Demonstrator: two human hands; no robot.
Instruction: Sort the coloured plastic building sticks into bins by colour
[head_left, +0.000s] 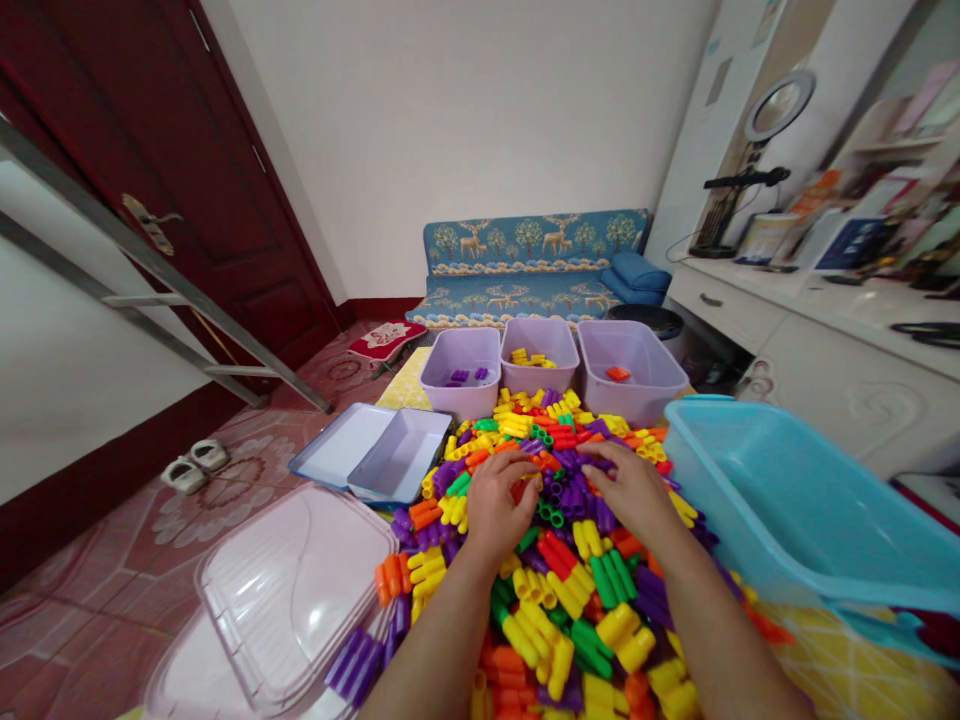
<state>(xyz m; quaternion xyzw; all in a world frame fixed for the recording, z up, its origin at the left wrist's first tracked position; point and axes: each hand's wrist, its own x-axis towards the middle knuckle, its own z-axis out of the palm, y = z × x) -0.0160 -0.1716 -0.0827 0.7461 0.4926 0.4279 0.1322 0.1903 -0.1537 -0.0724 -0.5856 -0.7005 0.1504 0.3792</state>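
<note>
Both hands reach into a large heap of colourful plastic pieces (556, 575) in yellow, purple, orange, red and green. My left hand (501, 500) has its fingers curled over orange and red pieces; whether it grips one is hard to make out. My right hand (626, 485) rests at purple pieces (574, 497), thumb and fingers apart, nothing seen between them. Behind the heap stand three lilac bins: the left bin (461, 398) holds a few purple pieces, the middle bin (538, 378) yellow ones, the right bin (634, 400) an orange-red one.
An empty blue tub (795, 530) stands at the right. An open hinged case (397, 465) and clear lids (296, 590) lie at the left. Beyond are a blue patterned sofa (525, 285), a red stool (386, 340), a ladder (150, 265) and a white dresser (832, 350).
</note>
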